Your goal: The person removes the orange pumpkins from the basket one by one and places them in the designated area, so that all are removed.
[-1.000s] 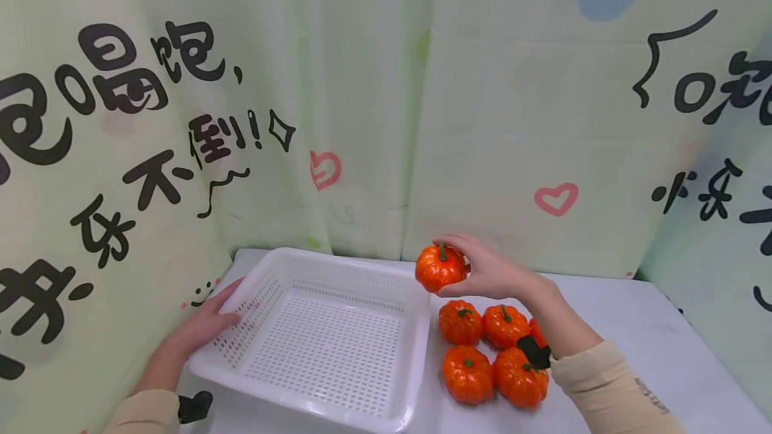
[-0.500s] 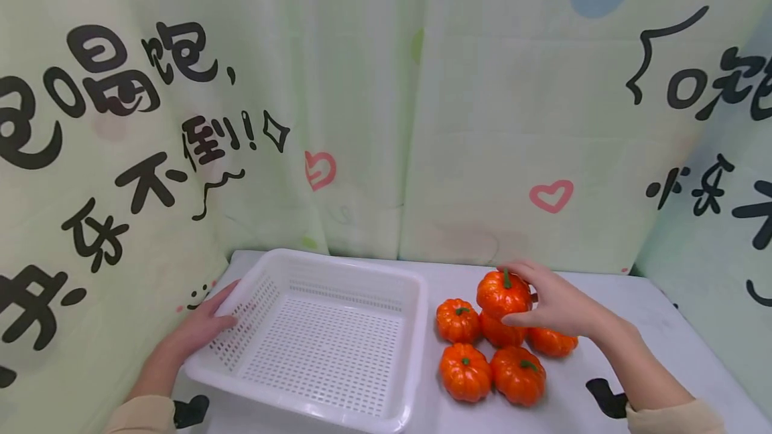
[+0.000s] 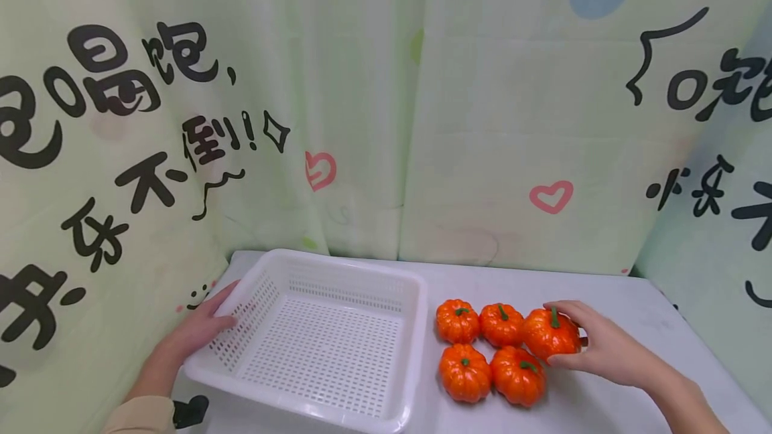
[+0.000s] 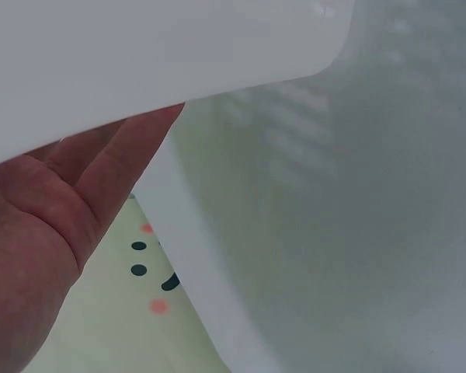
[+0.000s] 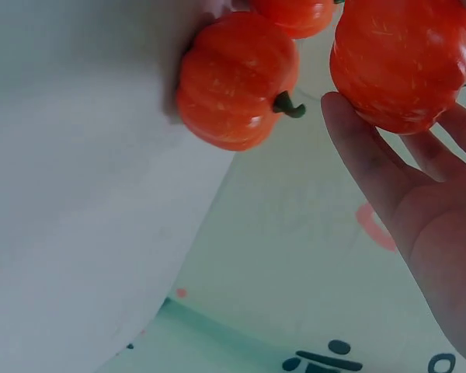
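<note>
My right hand (image 3: 603,350) is down on the tabletop (image 3: 627,300) with its fingers curled round the rightmost toy pumpkin (image 3: 550,333), thumb at the near side and fingertips over the far side, so the pumpkin lies directly to the left of my palm, stem up. The right wrist view shows the same thing from below: that pumpkin (image 5: 408,62) sits against my fingers (image 5: 373,167). It stands at the right end of the far row, touching the middle pumpkin (image 3: 502,324), with another pumpkin (image 3: 458,320) at the left end of that row nearest the basket. In front, toward the tabletop's near edge, two more pumpkins (image 3: 466,372) (image 3: 519,375) sit side by side, and the right one of them is just against the one I hold. The white perforated basket (image 3: 416,327) lies well to the left of my right hand, with the other four pumpkins between us, so a straight path along the tabletop is blocked by them. My left hand (image 3: 199,330) is much nearer the basket: it rests on the left rim with fingers laid fairly straight along the wall, and the left wrist view shows my palm (image 4: 54,217) under the white rim (image 4: 140,70). A printed green curtain (image 3: 482,119) closes off the far edge.
</note>
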Available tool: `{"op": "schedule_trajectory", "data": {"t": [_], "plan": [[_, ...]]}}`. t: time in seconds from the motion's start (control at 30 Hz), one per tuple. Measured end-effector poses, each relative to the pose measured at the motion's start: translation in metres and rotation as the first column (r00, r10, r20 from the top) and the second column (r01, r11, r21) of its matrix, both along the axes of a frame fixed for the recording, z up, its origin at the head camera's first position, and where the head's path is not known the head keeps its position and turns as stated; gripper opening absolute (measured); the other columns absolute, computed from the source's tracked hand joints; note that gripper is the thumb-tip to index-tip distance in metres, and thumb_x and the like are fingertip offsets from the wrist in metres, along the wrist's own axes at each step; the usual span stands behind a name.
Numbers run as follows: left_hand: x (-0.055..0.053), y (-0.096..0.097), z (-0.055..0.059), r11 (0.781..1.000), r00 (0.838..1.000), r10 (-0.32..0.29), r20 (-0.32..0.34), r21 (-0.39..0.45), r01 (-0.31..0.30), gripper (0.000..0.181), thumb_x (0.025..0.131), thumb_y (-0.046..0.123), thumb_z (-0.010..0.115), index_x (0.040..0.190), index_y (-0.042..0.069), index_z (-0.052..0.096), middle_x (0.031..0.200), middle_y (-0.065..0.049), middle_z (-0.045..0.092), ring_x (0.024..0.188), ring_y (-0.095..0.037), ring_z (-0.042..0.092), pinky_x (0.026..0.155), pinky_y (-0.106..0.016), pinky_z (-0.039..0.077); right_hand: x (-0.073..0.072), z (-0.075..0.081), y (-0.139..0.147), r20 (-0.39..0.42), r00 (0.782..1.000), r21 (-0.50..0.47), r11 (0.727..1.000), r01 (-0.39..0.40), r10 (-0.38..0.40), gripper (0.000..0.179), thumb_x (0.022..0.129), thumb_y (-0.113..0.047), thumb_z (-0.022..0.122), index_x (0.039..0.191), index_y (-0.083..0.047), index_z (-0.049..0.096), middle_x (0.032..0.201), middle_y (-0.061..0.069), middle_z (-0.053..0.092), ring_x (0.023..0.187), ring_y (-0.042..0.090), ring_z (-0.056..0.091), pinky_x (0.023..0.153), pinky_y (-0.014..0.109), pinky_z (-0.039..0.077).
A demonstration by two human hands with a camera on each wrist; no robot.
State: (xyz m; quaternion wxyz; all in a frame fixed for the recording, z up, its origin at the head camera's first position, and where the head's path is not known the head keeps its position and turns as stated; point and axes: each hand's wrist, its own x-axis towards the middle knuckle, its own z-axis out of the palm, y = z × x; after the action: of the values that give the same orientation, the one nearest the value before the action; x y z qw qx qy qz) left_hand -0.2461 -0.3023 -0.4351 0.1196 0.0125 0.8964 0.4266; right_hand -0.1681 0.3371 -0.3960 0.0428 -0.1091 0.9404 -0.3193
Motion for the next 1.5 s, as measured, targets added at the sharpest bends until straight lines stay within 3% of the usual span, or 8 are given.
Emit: {"op": "schedule_trajectory", "data": {"t": [0.37, 0.7, 1.07, 1.3, 1.5], "plan": [[-0.001, 0.002, -0.001, 1.000, 1.000, -0.005, -0.011, 0.017, 0.006, 0.074, 0.100, 0.012, 0.053, 0.162, 0.008, 0.012, 0.152, -0.033, 0.030, 0.099, -0.028, 0.059, 0.084, -0.038, 0.048, 0.020, -0.027, 0.030, 0.117, 0.989, 0.047, 0.995, 0.086, -0.091, 0.085, 0.079, -0.032, 0.086, 0.142, 0.008, 0.044, 0.134, 0.029, 0.049, 0.111, 0.040, 0.054, 0.080, 0.051, 0.058], [0.001, 0.000, 0.000, 1.000, 1.000, 0.005, 0.006, 0.021, -0.005, 0.075, 0.101, 0.013, 0.053, 0.162, 0.009, 0.011, 0.155, -0.032, 0.023, 0.101, -0.030, 0.058, 0.086, -0.041, 0.048, 0.022, -0.043, 0.034, 0.137, 0.985, 0.093, 0.991, 0.097, -0.109, 0.087, 0.078, -0.034, 0.087, 0.140, 0.010, 0.044, 0.133, 0.032, 0.049, 0.112, 0.042, 0.054, 0.085, 0.056, 0.055], [0.001, 0.001, -0.001, 1.000, 1.000, 0.005, 0.008, 0.030, -0.006, 0.075, 0.101, 0.013, 0.053, 0.162, 0.009, 0.011, 0.153, -0.033, 0.028, 0.100, -0.030, 0.058, 0.085, -0.042, 0.050, 0.026, -0.059, 0.038, 0.223, 0.966, 0.079, 0.990, 0.117, -0.132, 0.082, 0.083, -0.034, 0.082, 0.140, 0.011, 0.044, 0.133, 0.030, 0.049, 0.113, 0.041, 0.053, 0.088, 0.057, 0.053], [0.000, 0.002, -0.002, 0.999, 1.000, 0.009, 0.007, 0.035, -0.010, 0.075, 0.101, 0.013, 0.054, 0.162, 0.010, 0.012, 0.149, -0.032, 0.034, 0.097, -0.027, 0.060, 0.083, -0.041, 0.051, 0.025, -0.064, 0.039, 0.264, 0.950, 0.071, 0.985, 0.155, -0.168, 0.087, 0.080, -0.036, 0.085, 0.140, 0.011, 0.044, 0.133, 0.031, 0.047, 0.115, 0.044, 0.051, 0.090, 0.058, 0.053], [0.000, 0.001, -0.002, 0.999, 1.000, 0.010, 0.007, 0.038, -0.010, 0.074, 0.101, 0.013, 0.053, 0.162, 0.009, 0.011, 0.150, -0.032, 0.032, 0.099, -0.028, 0.059, 0.086, -0.044, 0.052, 0.025, -0.064, 0.038, 0.243, 0.958, 0.073, 0.987, 0.140, -0.153, 0.087, 0.080, -0.034, 0.085, 0.141, 0.010, 0.043, 0.134, 0.032, 0.046, 0.116, 0.045, 0.051, 0.090, 0.059, 0.052]]}}
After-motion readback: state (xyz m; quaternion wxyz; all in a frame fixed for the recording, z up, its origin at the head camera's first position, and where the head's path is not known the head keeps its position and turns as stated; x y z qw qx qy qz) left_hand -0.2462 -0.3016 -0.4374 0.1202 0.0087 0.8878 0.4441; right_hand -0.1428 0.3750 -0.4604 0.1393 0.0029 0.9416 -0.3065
